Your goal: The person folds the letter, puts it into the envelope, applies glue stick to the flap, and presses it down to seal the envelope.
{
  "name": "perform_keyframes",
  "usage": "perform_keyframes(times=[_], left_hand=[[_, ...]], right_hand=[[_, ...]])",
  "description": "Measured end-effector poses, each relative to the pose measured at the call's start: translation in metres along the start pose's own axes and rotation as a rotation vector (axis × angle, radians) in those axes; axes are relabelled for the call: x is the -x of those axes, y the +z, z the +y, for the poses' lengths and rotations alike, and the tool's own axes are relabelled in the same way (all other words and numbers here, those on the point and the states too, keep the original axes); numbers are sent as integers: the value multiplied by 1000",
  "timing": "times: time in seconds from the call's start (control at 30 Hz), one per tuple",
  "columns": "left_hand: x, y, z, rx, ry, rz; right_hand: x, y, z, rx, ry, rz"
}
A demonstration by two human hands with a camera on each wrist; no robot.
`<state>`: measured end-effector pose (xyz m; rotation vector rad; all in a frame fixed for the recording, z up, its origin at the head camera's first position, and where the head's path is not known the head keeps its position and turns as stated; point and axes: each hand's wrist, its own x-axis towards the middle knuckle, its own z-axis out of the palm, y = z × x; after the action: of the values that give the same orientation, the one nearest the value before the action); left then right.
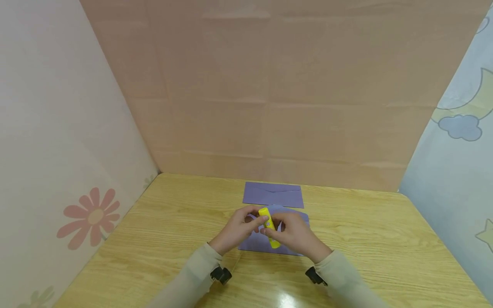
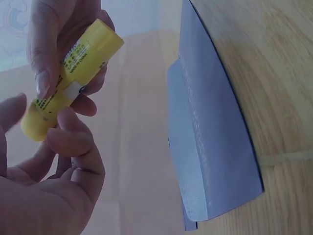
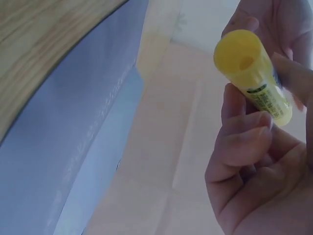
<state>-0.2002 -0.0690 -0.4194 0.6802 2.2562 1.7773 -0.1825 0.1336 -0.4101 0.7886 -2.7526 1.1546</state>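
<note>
A yellow glue stick (image 1: 268, 224) is held between both hands above a purple envelope (image 1: 254, 244). My left hand (image 1: 239, 226) pinches its far, rounded end, while my right hand (image 1: 295, 234) grips the body nearer the other end. In the left wrist view, dark print and a pale label show on the glue stick (image 2: 90, 54). The flat end of the glue stick (image 3: 239, 51) faces the right wrist camera. Below, the envelope (image 2: 222, 117) lies with its lighter flap (image 2: 183, 142) unfolded, a whitish streak running along the fold. Fingers partly hide the stick.
Behind the open envelope lies a second purple envelope (image 1: 273, 196), its flap folded down. Both rest on a wood-grain table (image 1: 377, 248). A tan backdrop (image 1: 269, 94) rises at the table's back edge, with patterned side panels left and right.
</note>
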Motion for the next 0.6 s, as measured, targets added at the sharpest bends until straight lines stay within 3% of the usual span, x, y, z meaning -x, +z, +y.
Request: perform_keyframes(times=[0.6], left_hand=[[0,-2,-5,88,-2,5]], right_hand=[[-4,1,3,-127,36,-172]])
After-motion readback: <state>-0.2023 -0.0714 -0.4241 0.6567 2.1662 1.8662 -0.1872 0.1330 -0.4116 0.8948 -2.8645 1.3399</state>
